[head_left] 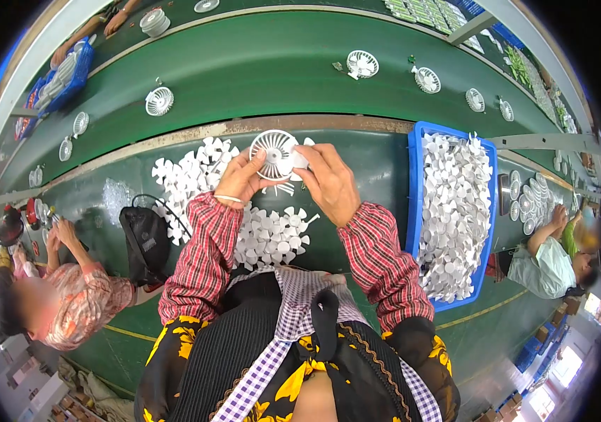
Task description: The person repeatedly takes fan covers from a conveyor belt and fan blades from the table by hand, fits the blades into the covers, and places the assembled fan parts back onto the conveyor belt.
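While the bag (145,243) and loose blades (186,172) lay left of the left hand (239,178), that hand was clamped on the rim of the grille (273,156), thumb in front and fingers behind; the step seemed to want that steady hold, with no squeeze that might bend the rim, and light, square pressure opposite. Between the two hands, the grille looked round, white and openly slatted, with a plain hub at its middle. Over its right edge the right hand (334,184) pinched a white piece (302,157), too covered to tell its full shape. Right of that hand stood a bin (413,200) heaped with blades
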The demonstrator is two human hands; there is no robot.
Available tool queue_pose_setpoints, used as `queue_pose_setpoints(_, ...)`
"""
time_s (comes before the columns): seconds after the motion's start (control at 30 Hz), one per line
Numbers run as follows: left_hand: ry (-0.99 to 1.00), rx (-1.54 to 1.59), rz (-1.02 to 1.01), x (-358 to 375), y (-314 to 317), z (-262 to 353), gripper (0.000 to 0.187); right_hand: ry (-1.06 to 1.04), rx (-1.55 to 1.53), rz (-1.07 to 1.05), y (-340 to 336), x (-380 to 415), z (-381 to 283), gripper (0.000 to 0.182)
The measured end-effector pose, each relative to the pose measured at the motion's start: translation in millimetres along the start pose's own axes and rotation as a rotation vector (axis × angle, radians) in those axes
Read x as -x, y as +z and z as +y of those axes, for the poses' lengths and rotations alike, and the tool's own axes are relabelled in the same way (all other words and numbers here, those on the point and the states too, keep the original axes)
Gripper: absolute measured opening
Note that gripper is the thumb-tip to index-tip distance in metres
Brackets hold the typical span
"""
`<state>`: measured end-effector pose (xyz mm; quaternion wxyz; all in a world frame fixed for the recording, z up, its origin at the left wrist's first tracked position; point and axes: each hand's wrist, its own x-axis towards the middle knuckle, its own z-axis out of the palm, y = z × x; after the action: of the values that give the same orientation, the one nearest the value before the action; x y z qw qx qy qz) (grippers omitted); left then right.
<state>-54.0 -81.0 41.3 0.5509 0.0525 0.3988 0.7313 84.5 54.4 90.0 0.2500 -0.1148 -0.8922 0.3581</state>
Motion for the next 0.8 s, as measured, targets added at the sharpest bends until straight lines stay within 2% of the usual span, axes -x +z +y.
queue_pose_setpoints(0.07, 0.006, -0.011, -0.025, 16, 2, -9, 0.035, -0.080, 0.042, -0.014, 5, 5, -6, 0.034)
queue_pose_setpoints(0.17, 0.092, -0.125, -0.011, 40, 18, -14, 0.038, -0.102, 0.105, -0.076, 7, 14, -19, 0.036)
queue_pose_setpoints(0.3, 0.109, -0.287, 0.012, 53, 23, -15, 0.043, -0.165, 0.145, -0.075, 11, 23, -26, 0.036)
queue_pose_setpoints(0.47, 0.230, -0.432, 0.054, 55, 36, -18, 0.042, -0.150, 0.178, -0.049, 12, 28, -31, 0.038)
queue_pose_setpoints(0.53, 0.303, -0.610, 0.155, 53, 40, -19, 0.038, -0.151, 0.147, -0.017, 14, 29, -31, 0.038)
queue_pose_setpoints(0.67, 0.393, -0.671, 0.214, 50, 41, -23, 0.037, -0.133, 0.135, -0.030, 11, 31, -33, 0.041)
queue_pose_setpoints(0.73, 0.418, -0.719, 0.223, 53, 39, -22, 0.038, -0.049, 0.054, 0.037, 0, 32, -37, 0.052)
queue_pose_setpoints(0.77, 0.445, -0.766, 0.231, 54, 38, -21, 0.038, -0.011, 0.047, 0.100, 0, 34, -33, 0.063)
queue_pose_setpoints(0.8, 0.420, -0.759, 0.217, 58, 39, -19, 0.038, 0.059, -0.073, 0.082, 0, 33, -29, 0.065)
